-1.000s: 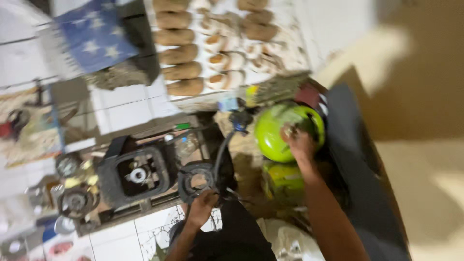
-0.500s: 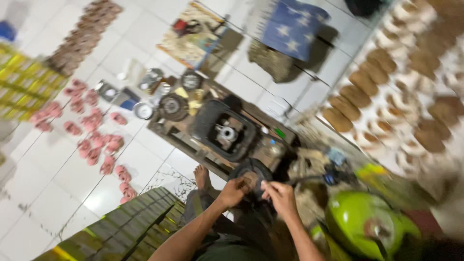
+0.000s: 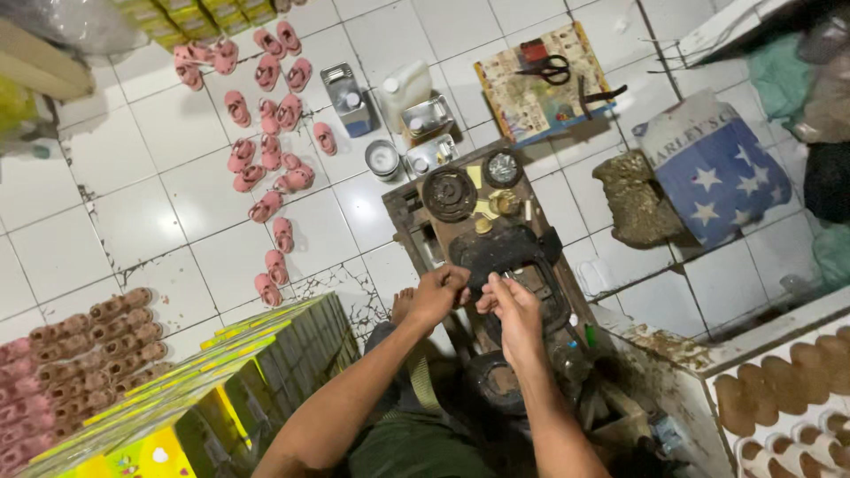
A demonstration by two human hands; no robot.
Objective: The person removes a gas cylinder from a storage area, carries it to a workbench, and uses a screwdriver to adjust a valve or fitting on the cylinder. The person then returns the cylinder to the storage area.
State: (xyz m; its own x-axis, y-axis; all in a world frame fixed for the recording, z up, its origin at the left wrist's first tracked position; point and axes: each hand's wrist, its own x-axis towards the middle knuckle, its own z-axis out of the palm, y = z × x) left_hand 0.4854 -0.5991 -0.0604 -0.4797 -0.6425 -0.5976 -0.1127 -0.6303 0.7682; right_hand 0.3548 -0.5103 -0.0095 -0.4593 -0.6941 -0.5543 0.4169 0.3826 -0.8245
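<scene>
a white tiled floor point(image 3: 150, 221) is seen from above, with a low wooden desk point(image 3: 409, 221) standing on it. on the desk a dark oblong mould frame point(image 3: 505, 252) is laid, its long axis running away from the person toward the round dark disc point(image 3: 450, 194) at the far end. rows of small pink shoe pieces point(image 3: 270, 133) are spread on the floor well to the left, and stacked yellow-green boxes point(image 3: 266, 354) are kept near the left arm. both hands are brought together over the near edge of the frame: the left hand point(image 3: 436, 296) is curled shut at its left rim, the right hand point(image 3: 515, 314) is pinched on a small pale piece point(image 3: 511, 278) just beside it. what that piece is cannot be told. the frame lies directly ahead of and under the fingertips, and the right hand is placed nearer its opening.
</scene>
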